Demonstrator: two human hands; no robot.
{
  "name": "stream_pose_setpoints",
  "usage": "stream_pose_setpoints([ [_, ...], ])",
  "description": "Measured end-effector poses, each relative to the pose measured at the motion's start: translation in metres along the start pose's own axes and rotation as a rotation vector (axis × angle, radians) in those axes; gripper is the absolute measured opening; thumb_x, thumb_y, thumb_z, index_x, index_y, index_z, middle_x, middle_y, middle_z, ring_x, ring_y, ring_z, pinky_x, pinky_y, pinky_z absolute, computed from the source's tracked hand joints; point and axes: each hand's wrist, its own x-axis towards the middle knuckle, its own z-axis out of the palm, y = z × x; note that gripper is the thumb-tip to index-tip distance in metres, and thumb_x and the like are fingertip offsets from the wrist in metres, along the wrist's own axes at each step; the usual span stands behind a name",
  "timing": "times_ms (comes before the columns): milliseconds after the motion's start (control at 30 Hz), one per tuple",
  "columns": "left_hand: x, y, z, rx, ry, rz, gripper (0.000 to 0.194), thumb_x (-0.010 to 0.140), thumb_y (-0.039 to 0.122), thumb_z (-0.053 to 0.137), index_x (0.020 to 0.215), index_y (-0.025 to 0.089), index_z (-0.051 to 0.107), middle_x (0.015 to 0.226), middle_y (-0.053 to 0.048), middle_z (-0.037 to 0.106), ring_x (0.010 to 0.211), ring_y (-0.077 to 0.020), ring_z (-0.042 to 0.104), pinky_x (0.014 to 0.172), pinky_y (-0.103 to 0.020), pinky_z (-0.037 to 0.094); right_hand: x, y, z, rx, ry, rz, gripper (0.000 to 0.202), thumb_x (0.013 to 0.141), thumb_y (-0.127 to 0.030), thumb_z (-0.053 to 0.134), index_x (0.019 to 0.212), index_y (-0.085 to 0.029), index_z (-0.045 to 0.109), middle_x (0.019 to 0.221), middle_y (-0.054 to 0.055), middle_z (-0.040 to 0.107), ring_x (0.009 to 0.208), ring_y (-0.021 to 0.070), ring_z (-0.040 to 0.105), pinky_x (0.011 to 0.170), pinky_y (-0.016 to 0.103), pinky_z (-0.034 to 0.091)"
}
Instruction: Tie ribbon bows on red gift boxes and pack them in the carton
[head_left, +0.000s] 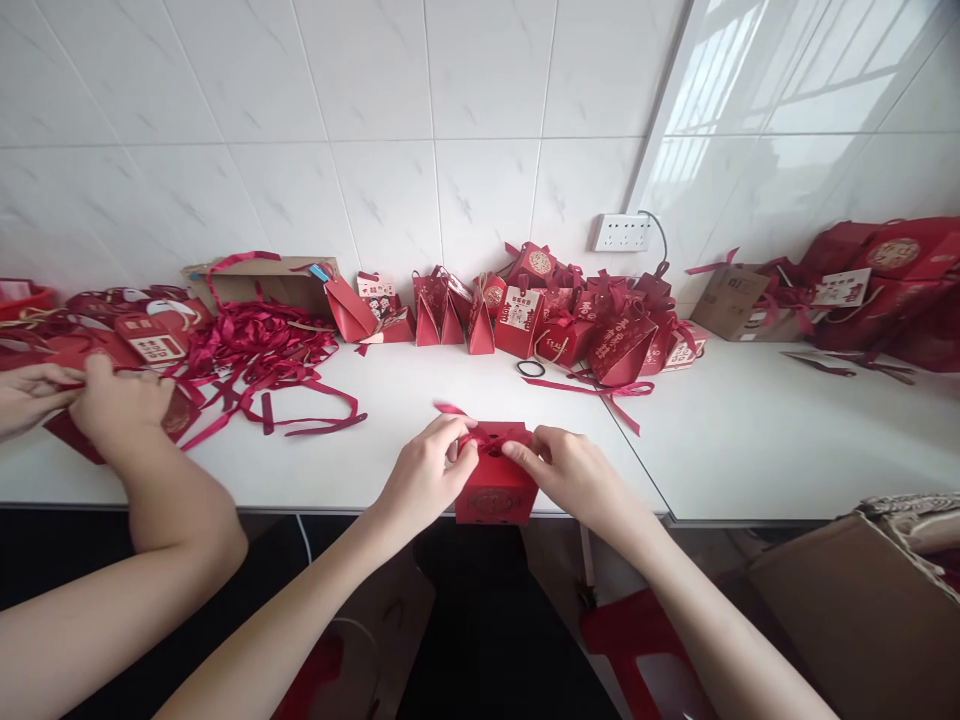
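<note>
A small red gift box [496, 495] with a gold round emblem stands at the front edge of the white table. Across its top runs a red ribbon [491, 438], bunched into what looks like a bow or knot. My left hand [435, 462] pinches the ribbon's left part between thumb and fingers, and a loose ribbon end sticks out beyond it. On the other side, my right hand [566, 468] is closed on the ribbon's right part, thumb over the box top. The fingertips of both hands are close together above the box.
At left, a co-worker's hands [124, 405] handle another red box. A heap of red ribbons [259, 340] lies beside them. Several red gift boxes [517, 320] line the wall. Scissors [817, 363] lie at right, near a cardboard box [739, 300]. A bigger carton [847, 600] stands below the right edge.
</note>
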Motion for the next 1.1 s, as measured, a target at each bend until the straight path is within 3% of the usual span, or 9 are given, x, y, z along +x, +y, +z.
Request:
stream_pose_setpoints([
  [100, -0.002, -0.001, 0.001, -0.07, -0.007, 0.022, 0.023, 0.084, 0.023, 0.043, 0.102, 0.019, 0.056, 0.104, -0.005, 0.064, 0.086, -0.017, 0.06, 0.077, -0.03, 0.048, 0.001, -0.001, 0.005, 0.065, 0.038, 0.008, 0.033, 0.084, -0.045, 0.05, 0.063, -0.022, 0.042, 0.056, -0.002, 0.05, 0.049, 0.0123, 0.042, 0.048, 0.025, 0.031],
  [200, -0.003, -0.005, 0.004, -0.091, -0.005, 0.077, 0.012, 0.082, 0.022, 0.044, 0.077, 0.02, 0.055, 0.111, -0.006, 0.061, 0.099, -0.0197, 0.057, 0.083, -0.032, 0.047, 0.004, -0.002, 0.007, 0.141, 0.036, 0.051, 0.039, 0.083, -0.053, 0.047, 0.061, -0.021, 0.041, 0.056, -0.003, 0.046, 0.051, 0.0114, 0.04, 0.048, 0.024, 0.029],
  [267, -0.003, -0.008, 0.006, -0.084, 0.022, 0.1, 0.016, 0.081, 0.022, 0.045, 0.066, 0.019, 0.048, 0.11, -0.007, 0.057, 0.1, -0.0208, 0.054, 0.084, -0.033, 0.046, 0.006, -0.002, 0.008, 0.213, 0.007, 0.089, 0.043, 0.082, -0.055, 0.046, 0.058, -0.021, 0.036, 0.053, -0.004, 0.04, 0.049, 0.0103, 0.035, 0.046, 0.023, 0.026],
  [400, -0.005, -0.009, 0.012, -0.065, 0.131, 0.034, 0.013, 0.08, 0.025, 0.046, 0.069, 0.02, 0.047, 0.087, -0.005, 0.048, 0.085, -0.0191, 0.051, 0.075, -0.032, 0.045, 0.009, 0.0, 0.012, 0.342, 0.001, 0.096, 0.041, 0.081, -0.047, 0.046, 0.056, -0.02, 0.029, 0.052, -0.006, 0.032, 0.05, 0.0092, 0.028, 0.047, 0.023, 0.023],
  [467, -0.006, -0.008, 0.014, -0.115, 0.126, -0.041, 0.016, 0.083, 0.028, 0.043, 0.069, 0.02, 0.046, 0.079, -0.002, 0.044, 0.077, -0.0176, 0.048, 0.07, -0.03, 0.043, 0.008, 0.002, 0.013, 0.404, -0.021, 0.082, 0.039, 0.081, -0.046, 0.046, 0.057, -0.02, 0.029, 0.053, -0.006, 0.03, 0.051, 0.0091, 0.027, 0.047, 0.023, 0.023],
  [600, -0.008, -0.01, 0.018, -0.385, 0.058, -0.215, 0.027, 0.085, 0.032, 0.041, 0.061, 0.02, 0.036, 0.069, 0.001, 0.037, 0.064, -0.0132, 0.04, 0.06, -0.026, 0.035, 0.004, 0.005, 0.014, 0.504, -0.052, 0.055, 0.037, 0.081, -0.046, 0.045, 0.059, -0.02, 0.034, 0.056, -0.005, 0.032, 0.053, 0.0094, 0.029, 0.049, 0.023, 0.023],
  [700, -0.008, -0.015, 0.023, -0.605, 0.045, -0.257, 0.033, 0.084, 0.033, 0.043, 0.058, 0.019, 0.029, 0.066, 0.002, 0.031, 0.057, -0.0109, 0.033, 0.055, -0.026, 0.029, 0.002, 0.009, 0.016, 0.609, -0.048, 0.076, 0.036, 0.081, -0.047, 0.046, 0.059, -0.019, 0.037, 0.059, -0.004, 0.035, 0.055, 0.0097, 0.03, 0.051, 0.023, 0.024],
  [900, -0.011, -0.022, 0.039, -0.889, 0.141, -0.304, 0.032, 0.08, 0.032, 0.048, 0.058, 0.019, 0.028, 0.066, 0.004, 0.025, 0.054, -0.0093, 0.025, 0.048, -0.025, 0.022, 0.0, 0.019, 0.028, 0.928, -0.053, 0.14, 0.039, 0.078, -0.046, 0.053, 0.056, -0.019, 0.034, 0.058, -0.005, 0.032, 0.053, 0.0089, 0.029, 0.051, 0.024, 0.023],
  [1100, -0.01, -0.012, 0.056, -1.012, 0.337, -0.35, 0.027, 0.077, 0.028, 0.047, 0.058, 0.019, 0.031, 0.064, 0.003, 0.027, 0.054, -0.0091, 0.027, 0.05, -0.023, 0.026, -0.002, 0.025, 0.04, 1.199, -0.011, 0.18, 0.038, 0.077, -0.038, 0.059, 0.056, -0.019, 0.034, 0.058, -0.004, 0.03, 0.055, 0.0089, 0.027, 0.052, 0.024, 0.022],
])
